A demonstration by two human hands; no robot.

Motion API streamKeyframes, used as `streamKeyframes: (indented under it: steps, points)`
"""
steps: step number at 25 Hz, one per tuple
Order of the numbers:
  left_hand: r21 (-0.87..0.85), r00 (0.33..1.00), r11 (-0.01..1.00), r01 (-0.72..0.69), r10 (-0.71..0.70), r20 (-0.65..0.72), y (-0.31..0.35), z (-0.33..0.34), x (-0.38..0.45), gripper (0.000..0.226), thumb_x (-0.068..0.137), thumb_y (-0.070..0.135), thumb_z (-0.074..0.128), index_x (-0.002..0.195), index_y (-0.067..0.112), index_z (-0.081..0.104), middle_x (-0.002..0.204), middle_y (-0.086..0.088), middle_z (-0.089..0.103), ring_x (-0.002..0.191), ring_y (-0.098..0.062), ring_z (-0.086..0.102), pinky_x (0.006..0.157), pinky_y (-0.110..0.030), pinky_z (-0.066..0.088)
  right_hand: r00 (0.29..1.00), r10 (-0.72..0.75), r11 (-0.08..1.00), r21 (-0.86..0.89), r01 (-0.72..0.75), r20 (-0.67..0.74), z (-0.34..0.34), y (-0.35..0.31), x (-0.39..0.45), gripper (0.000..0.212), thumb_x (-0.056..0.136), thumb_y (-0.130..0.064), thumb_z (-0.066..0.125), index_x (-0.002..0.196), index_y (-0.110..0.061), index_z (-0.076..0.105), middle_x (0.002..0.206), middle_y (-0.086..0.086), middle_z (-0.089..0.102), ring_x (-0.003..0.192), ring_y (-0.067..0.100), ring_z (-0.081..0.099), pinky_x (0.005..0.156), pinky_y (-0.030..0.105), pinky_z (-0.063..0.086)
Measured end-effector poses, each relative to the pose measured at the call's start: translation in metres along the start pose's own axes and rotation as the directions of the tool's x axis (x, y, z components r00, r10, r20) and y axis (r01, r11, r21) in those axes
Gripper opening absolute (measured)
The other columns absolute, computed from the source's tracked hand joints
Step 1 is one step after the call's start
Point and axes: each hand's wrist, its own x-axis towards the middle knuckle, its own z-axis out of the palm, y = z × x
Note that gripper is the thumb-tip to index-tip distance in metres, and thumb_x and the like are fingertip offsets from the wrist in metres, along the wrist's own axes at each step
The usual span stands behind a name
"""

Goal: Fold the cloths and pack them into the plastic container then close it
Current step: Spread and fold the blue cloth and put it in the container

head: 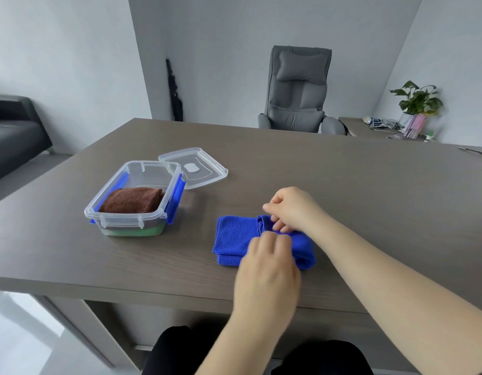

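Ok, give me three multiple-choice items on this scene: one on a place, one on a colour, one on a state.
1. Where does the clear lid lie?
A. on the container
B. on the desk behind the container
C. on the chair

2. What colour is the cloth on top inside the plastic container?
A. brown
B. white
C. yellow

3. What is the state of the blue cloth?
A. packed in the container
B. spread out flat in one layer
C. partly folded on the desk, both hands on it

Answers:
1 B, the lid rests on the desk just beyond the open container.
2 A, the brown cloth lies folded on top.
3 C, the left hand and right hand handle its doubled layers.
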Motion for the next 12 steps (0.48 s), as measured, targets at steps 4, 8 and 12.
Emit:
streamKeyframes:
  steps: [4,8,12]
  points:
    - [0.132,0.969,0.990,-0.044,0.010,0.246,0.016,0.013,-0.017,0.058,0.067,0.035,0.078,0.120,0.012,0.066,0.123,-0.004,0.065,0.118,-0.024,0.060,0.093,-0.039,0.052,0.963,-0.269,0.942,-0.215,0.257,-0.029,-0.021,0.024,-0.003,0.009,0.084,-0.023,0.064,0.089,-0.028,0.069,0.083,-0.014,0.068,0.082,0.008,0.065,0.075,0.026,0.051]
    - [0.189,0.966,0.982,-0.008,-0.041,0.254,0.006,0.011,-0.025,0.058,0.070,0.043,0.072,0.119,0.015,0.063,0.115,0.001,0.064,0.112,-0.020,0.061,0.084,-0.043,0.051,0.976,-0.204,0.956,-0.199,0.214,0.071,-0.026,0.056,-0.017,0.009,0.085,-0.028,0.065,0.092,-0.028,0.071,0.086,-0.016,0.068,0.085,0.006,0.064,0.076,0.025,0.052]
    - [0.238,0.975,0.971,-0.025,-0.029,0.222,-0.012,0.005,-0.020,0.058,0.071,0.051,0.063,0.116,0.015,0.062,0.108,0.003,0.063,0.108,-0.020,0.060,0.083,-0.041,0.048,0.996,-0.092,0.968,-0.235,0.089,-0.003,-0.029,0.071,-0.043,0.013,0.081,-0.033,0.064,0.094,-0.029,0.063,0.078,-0.013,0.064,0.079,0.009,0.061,0.062,0.022,0.045]
